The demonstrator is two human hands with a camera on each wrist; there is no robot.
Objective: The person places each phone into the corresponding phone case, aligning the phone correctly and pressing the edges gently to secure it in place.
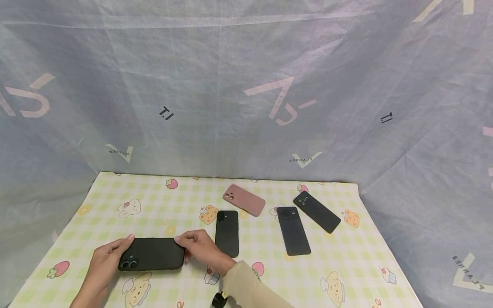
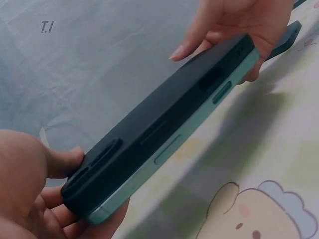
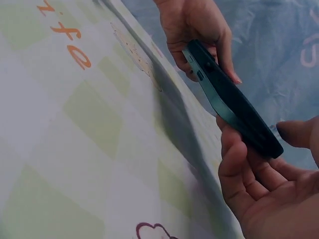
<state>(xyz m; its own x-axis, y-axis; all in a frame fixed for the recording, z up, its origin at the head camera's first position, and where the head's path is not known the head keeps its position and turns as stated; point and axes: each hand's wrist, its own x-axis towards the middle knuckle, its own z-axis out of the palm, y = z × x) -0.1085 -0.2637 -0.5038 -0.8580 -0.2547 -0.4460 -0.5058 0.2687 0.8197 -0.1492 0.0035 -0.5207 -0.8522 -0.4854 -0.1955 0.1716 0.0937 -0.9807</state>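
Both hands hold a phone lengthwise, with a black phone case (image 1: 154, 254) over its back. The left hand (image 1: 101, 263) grips the end with the camera openings, thumb on top and fingers beneath. At the opposite end, the right hand (image 1: 202, 249) pinches a corner between thumb and fingers. A pale green side of the phone (image 2: 194, 121) shows below the dark case in the left wrist view, with its side buttons exposed. In the right wrist view, the case (image 3: 239, 107) stands out past the pale phone edge near the right hand. The phone is tilted above the tablecloth.
A black phone-shaped piece (image 1: 227, 235) lies just beyond the right hand. Farther back is a pink one (image 1: 244, 200); two dark ones (image 1: 294, 231) lie to the right. A checked tablecloth (image 1: 339, 261) covers the table, with grey fabric (image 1: 215, 85) hanging behind.
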